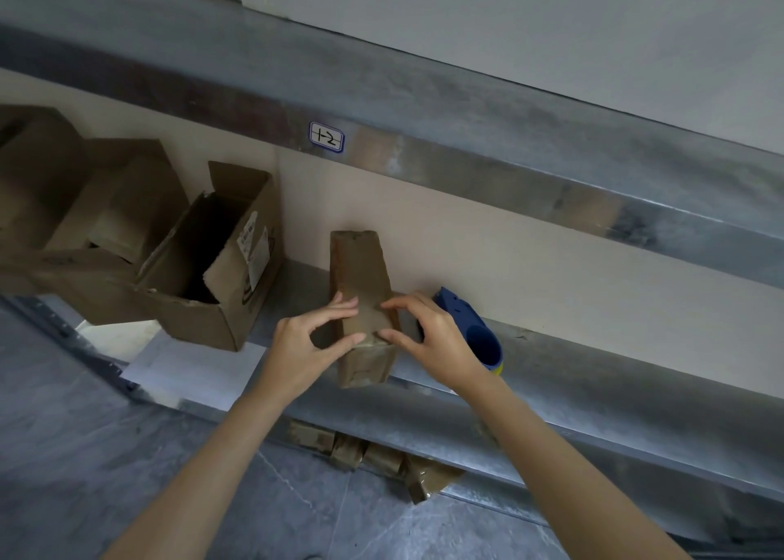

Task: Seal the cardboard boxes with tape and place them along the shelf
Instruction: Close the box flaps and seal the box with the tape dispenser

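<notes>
Down at the near edge of your view, grey floor tiles run under the shelf, and a few small brown packages lie on the floor below its metal front rail. Your bare forearms reach up from there to the shelf.

Your left hand and right hand both hold the near end of a narrow cardboard box. It lies lengthwise on the shelf, near end at the front edge, far end pointing at the beige back panel. Your left fingers curl over the box top while the thumb pinches in at the near top edge. Your right fingers mirror them, so the two thumb tips almost meet.

Just beside the box, partly hidden behind your right hand, a blue tape dispenser rests on the shelf.

To your left, apart from the narrow box, an open cardboard box stands with its flaps up and a white label on its side. More brown boxes crowd beyond it, too blurred to tell sealed from open.

Farthest off, the upper metal beam carries a white sticker hand-marked "1-2".
</notes>
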### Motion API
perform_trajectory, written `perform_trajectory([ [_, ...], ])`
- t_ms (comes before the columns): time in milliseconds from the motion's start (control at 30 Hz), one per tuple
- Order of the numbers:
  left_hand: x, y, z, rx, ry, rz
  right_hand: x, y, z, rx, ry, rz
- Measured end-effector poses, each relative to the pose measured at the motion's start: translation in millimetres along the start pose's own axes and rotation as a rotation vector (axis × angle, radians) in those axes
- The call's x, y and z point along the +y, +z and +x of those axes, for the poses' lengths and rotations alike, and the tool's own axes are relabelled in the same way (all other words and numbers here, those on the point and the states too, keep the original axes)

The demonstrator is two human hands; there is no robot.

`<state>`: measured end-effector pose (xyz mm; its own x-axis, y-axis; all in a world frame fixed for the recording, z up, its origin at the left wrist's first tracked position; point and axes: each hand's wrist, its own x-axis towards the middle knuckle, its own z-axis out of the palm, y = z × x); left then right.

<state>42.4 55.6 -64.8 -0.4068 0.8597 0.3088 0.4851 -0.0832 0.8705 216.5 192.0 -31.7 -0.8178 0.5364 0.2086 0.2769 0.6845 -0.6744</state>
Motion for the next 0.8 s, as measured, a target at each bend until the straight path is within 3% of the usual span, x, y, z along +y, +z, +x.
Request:
perform_trajectory([
  [133,-2,-8,2,-0.096,0.025,0.018,3,-5,-1,-0.076,-0.040,-0.036],
  [500,-3,-3,-2,-0.059,0.056,0.082,2,-1,-3,-0.057,-0.085,-0.142],
  [800,-2,-15,-3,-0.089,0.010,0.072,5,-12,-3,-0.191,-0.091,-0.161],
])
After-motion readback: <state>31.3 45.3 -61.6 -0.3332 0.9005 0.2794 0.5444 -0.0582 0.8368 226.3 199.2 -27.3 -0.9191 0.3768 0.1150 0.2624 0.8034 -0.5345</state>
